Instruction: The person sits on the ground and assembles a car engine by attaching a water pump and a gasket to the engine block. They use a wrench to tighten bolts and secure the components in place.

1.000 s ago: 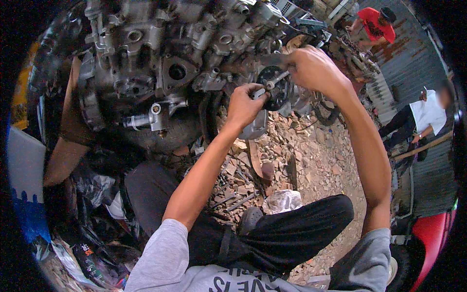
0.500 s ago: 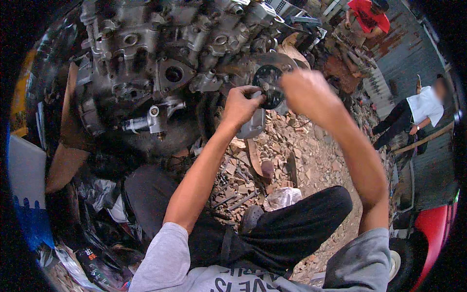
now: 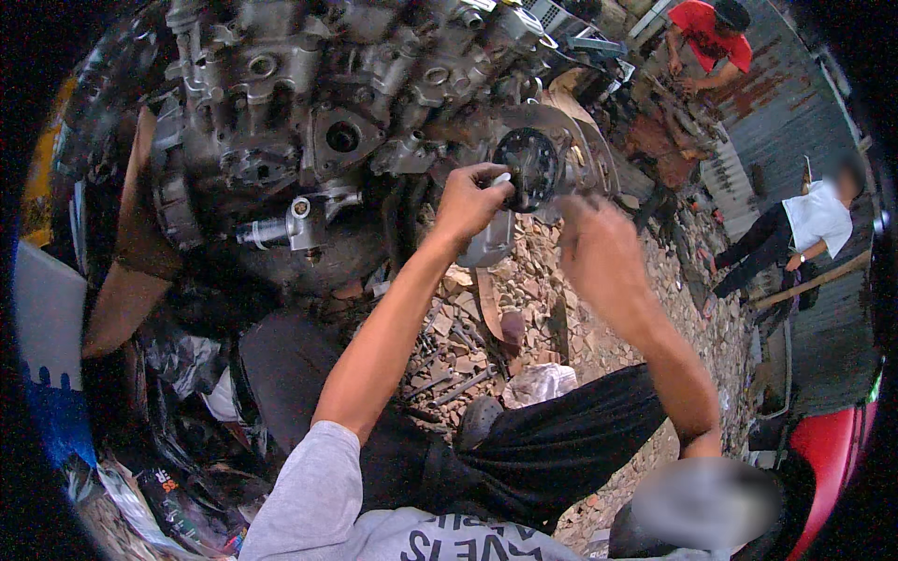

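Note:
My left hand (image 3: 472, 204) is closed in a pinch beside the lower left rim of a black round part (image 3: 535, 161) with small holes in its face. A small whitish tip (image 3: 502, 178) shows at the fingers; what else they hold is hidden. Under that hand hangs a smooth grey metal piece (image 3: 488, 246). My right hand (image 3: 599, 248) is apart from the round part, below and right of it, its fingers smeared by motion. Left of both hands is a large, dirty metal engine (image 3: 271, 122), with a silvery pipe fitting (image 3: 301, 224) on its near side.
Broken stone and shards (image 3: 449, 323) cover the ground, with dark metal rods (image 3: 463, 383) and a crumpled white bag (image 3: 541, 385) on it. Cardboard (image 3: 126, 280) stands at left. A person in red (image 3: 711, 47) and another in white (image 3: 818, 220) are at right, near corrugated sheeting (image 3: 795, 103).
My right hand has moved down and away from the black round part, which now shows more fully. My left hand has stayed at its rim.

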### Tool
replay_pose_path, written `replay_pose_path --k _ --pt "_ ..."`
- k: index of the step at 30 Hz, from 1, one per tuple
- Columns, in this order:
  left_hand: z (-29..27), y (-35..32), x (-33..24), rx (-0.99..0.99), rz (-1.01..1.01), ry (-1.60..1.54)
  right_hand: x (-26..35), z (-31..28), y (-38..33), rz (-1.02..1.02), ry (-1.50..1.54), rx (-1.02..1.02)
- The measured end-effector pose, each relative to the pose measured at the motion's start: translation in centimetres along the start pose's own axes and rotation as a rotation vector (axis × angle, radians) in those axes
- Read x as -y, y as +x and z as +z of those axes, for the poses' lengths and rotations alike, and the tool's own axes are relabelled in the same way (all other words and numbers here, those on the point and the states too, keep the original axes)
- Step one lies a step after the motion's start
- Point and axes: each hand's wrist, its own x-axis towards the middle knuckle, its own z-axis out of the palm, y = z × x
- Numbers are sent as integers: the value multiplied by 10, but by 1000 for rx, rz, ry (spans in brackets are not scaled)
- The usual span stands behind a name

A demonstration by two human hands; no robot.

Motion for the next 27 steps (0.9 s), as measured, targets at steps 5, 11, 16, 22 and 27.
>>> replay_pose_path --k 5,11,16,22,27 --pt "8 7 10 -43 -3 68 -24 -32 47 -36 39 -92" --pt "9 6 8 -81 26 112 -20 -46 74 -214 3 -43" --pt "8 8 13 -72 3 107 -21 -38 85 -257 6 -70" --pt "13 6 16 -87 -1 12 -43 -17 106 -306 -14 -86" --pt "11 10 21 -13 44 -8 -55 -12 136 -458 -62 -72"
